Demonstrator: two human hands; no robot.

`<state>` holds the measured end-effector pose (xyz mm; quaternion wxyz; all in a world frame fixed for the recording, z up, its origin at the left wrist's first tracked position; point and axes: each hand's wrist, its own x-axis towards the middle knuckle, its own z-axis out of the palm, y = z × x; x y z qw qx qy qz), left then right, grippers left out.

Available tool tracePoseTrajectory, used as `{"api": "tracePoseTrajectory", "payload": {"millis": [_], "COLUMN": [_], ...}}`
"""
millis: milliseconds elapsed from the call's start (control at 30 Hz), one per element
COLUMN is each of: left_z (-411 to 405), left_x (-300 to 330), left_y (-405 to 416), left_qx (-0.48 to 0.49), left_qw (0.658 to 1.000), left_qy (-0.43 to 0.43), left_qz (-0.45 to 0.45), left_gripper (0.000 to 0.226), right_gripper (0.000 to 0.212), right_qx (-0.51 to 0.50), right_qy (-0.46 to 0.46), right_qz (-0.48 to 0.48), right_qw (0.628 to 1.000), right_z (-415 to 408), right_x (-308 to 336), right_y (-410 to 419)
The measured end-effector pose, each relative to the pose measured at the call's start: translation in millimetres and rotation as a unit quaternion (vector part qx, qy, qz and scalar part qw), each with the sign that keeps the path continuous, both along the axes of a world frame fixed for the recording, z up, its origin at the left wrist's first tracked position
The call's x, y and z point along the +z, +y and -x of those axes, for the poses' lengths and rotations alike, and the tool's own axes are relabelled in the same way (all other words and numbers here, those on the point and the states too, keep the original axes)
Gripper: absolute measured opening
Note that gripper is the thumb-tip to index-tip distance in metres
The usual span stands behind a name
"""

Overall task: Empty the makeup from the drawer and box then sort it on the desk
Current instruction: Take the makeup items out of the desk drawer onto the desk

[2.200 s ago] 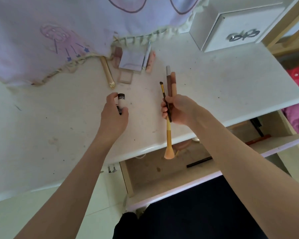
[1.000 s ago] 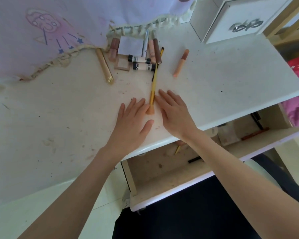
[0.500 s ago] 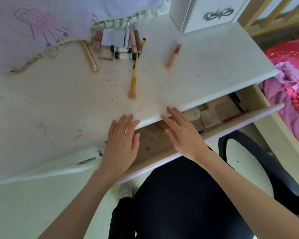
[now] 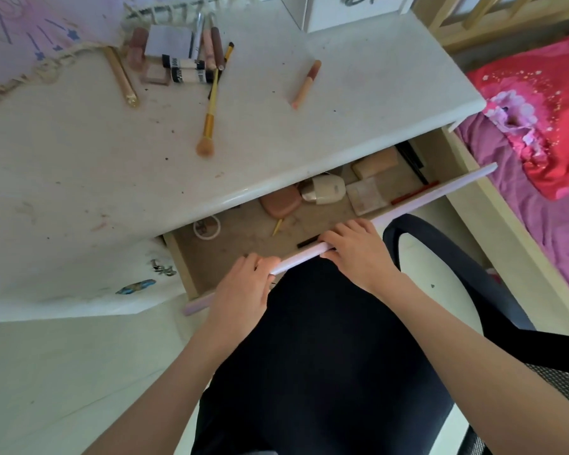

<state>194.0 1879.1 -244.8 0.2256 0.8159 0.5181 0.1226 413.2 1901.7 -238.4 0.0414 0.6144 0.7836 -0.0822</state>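
Note:
The desk drawer stands pulled out, and both hands grip its pale lilac front edge (image 4: 440, 195). My left hand (image 4: 243, 290) curls over the edge at the left, my right hand (image 4: 358, 251) at the middle. Inside lie a pink compact (image 4: 280, 201), a cream bottle (image 4: 324, 189), a beige palette (image 4: 367, 196), a tan sponge (image 4: 375, 164), a red pencil (image 4: 414, 192) and a clear round lid (image 4: 207, 226). On the white desk (image 4: 79, 152) lie a yellow brush (image 4: 208, 116), a peach tube (image 4: 306, 83), a gold stick (image 4: 120, 75) and a cluster of tubes (image 4: 188, 70).
A white box with a silver bow handle (image 4: 352, 4) stands at the desk's back right. A lilac printed cloth (image 4: 40, 31) covers the back left. A black chair (image 4: 457, 257) is under me. A bed with red and purple bedding (image 4: 546, 126) is at the right.
Both hands left the desk top, where the brush and tubes now lie, dropped to the drawer's front edge and took hold of it. The drawer has come further out, showing more of its contents.

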Motion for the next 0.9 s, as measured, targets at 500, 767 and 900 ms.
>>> {"api": "tracePoseTrajectory", "payload": {"millis": [500,767,900], "left_z": [-6.7,7.2,19.1], "left_x": [-8.0,-6.8,-11.1], "left_y": [-23.5,-3.0,18.1], "left_qx": [-0.031,0.008,0.003], "left_qw": [0.998,0.984,0.998], "left_qy": [0.037,-0.062,-0.015], "left_qz": [-0.034,0.164,0.056], "left_gripper": [0.030,0.031,0.029], "right_gripper": [0.017,0.049,0.045], "right_qx": [0.026,-0.063,-0.148], "right_qy": [0.018,0.076,0.142], "right_qz": [-0.035,0.169,0.195], "right_qw": [0.999,0.981,0.959], "right_z": [-13.8,0.3,23.8], "right_x": [-18.0,7.5,-3.4], "right_y": [-24.8,1.2,26.9]}}
